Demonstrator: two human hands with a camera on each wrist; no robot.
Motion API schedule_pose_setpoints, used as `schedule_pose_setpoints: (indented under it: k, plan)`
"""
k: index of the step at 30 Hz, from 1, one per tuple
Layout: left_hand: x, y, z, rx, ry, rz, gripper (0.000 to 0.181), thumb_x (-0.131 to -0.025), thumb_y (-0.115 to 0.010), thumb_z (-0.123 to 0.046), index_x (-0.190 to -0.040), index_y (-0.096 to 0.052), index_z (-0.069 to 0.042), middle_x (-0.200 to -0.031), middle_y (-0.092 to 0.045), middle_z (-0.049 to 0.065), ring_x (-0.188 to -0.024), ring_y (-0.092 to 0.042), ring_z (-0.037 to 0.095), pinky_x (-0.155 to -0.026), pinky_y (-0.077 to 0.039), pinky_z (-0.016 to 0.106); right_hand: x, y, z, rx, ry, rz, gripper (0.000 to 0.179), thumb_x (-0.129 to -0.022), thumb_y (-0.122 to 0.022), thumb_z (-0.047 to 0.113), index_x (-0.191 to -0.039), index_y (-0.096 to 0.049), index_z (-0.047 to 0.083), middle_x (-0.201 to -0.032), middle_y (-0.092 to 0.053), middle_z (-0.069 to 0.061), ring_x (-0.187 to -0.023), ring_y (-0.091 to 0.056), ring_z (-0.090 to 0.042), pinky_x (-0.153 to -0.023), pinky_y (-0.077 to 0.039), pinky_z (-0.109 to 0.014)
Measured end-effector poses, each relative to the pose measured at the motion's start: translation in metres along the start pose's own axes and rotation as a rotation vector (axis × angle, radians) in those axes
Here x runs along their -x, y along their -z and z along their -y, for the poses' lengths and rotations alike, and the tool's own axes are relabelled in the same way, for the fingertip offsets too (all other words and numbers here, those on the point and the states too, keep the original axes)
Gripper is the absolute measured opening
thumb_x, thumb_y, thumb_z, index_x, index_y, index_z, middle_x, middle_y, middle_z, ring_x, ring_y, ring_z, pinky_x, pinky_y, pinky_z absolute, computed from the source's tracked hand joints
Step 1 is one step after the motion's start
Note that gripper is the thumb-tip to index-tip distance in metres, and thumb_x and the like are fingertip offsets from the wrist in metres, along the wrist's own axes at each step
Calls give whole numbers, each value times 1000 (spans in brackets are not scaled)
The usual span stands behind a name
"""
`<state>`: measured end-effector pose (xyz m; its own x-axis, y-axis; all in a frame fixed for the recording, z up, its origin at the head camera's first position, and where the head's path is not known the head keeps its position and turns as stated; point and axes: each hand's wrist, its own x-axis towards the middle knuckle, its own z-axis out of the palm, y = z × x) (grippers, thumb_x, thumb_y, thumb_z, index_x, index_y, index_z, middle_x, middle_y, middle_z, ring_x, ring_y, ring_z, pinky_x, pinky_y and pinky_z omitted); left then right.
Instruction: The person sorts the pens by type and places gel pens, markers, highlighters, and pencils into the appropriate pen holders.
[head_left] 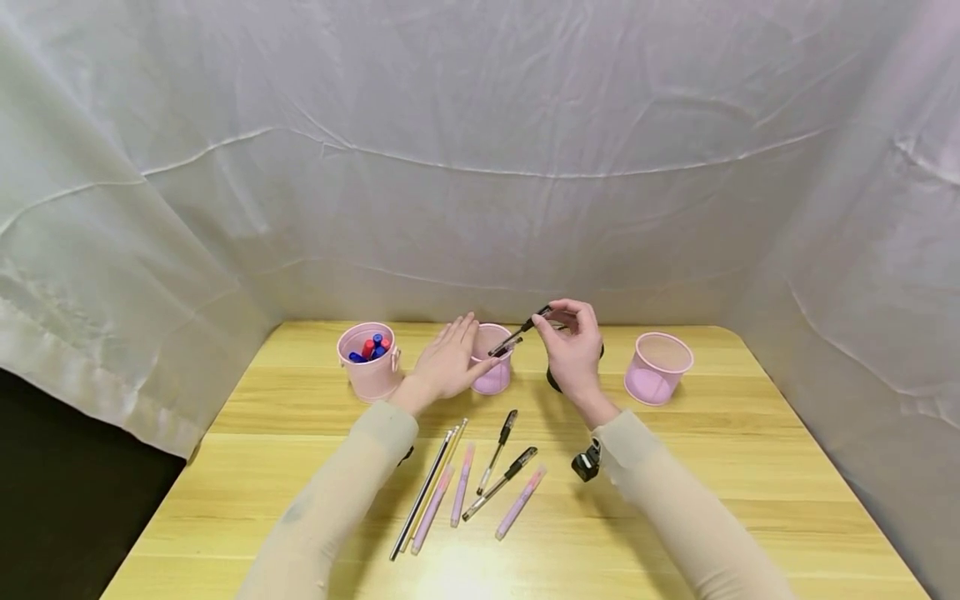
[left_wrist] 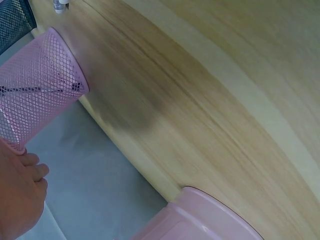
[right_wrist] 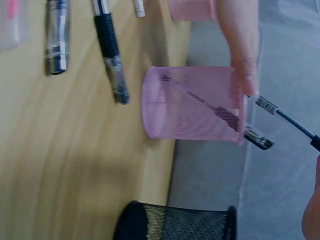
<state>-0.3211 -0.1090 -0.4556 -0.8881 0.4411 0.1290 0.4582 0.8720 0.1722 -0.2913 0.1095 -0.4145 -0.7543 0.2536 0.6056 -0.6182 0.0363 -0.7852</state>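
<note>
My right hand pinches a black gel pen between thumb and fingers. The pen slants, its lower end at the mouth of a pink mesh cup. Another black pen leans inside that cup, its cap sticking out over the rim. Against the cup's left side rests my left hand, fingers straight and thumb across the front near the rim. In the left wrist view, the left hand touches the rim of the mesh cup.
A pink bucket with red and blue pens stands left. Behind my right hand is a black mesh cup, partly hidden; another pink cup stands right. Pencils, black pens and pink-capped highlighters lie in front.
</note>
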Motion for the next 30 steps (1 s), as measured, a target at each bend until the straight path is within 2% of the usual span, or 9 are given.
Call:
schedule_pose_setpoints:
  k: [5,8,17,22,26,30]
  plan:
    - [1,1,-1,9,-1,-10,96,-104,-33,-70,-164,-19,4,-172,-15,21,-159,-15,35,-130,-13,45,10,-4,7,37,-27,42,29,-87,-73,-16,-113,-60,-20,-112,-54,-28,-98,-66,-31,-83,-60,-20]
    - [1,2,-1,17,0,-11,96,-104,-34,-69,-164,-19,4,-172,-15,21,-160,-13,34,-130,-13,46,16,-6,14,45,-27,63,27,-88,-73,-16,-111,-59,-22,-111,-54,-31,-99,-67,-35,-83,-60,-20]
    - [-1,0,0,6,0,-15,95,-104,-34,-69,-163,-21,4,-172,-16,21,-159,-18,36,-130,-14,45,28,-10,0,30,-50,105,20,-89,-71,-17,-107,-62,-20,-108,-57,-31,-101,-68,-43,-86,-60,-21]
    - [-1,0,0,4,2,-11,95,-105,-32,-69,-163,-22,5,-172,-17,20,-159,-18,36,-130,-15,45,32,-11,-7,48,-86,99,16,-90,-71,-14,-106,-66,-17,-109,-60,-28,-101,-70,-35,-88,-60,-20]
    - [-1,-1,0,16,7,-9,95,-104,-32,-70,-163,-21,4,-172,-16,19,-159,-17,35,-131,-13,44,33,-12,-8,87,-69,95,14,-90,-73,-13,-103,-68,-16,-107,-63,-27,-97,-71,-31,-87,-61,-24]
    - [-2,-1,1,19,10,-2,96,-104,-31,-71,-164,-19,3,-173,-14,19,-159,-15,34,-131,-11,42,34,-12,-3,132,-74,110,13,-89,-73,-13,-102,-70,-16,-105,-65,-26,-98,-72,-39,-86,-62,-26]
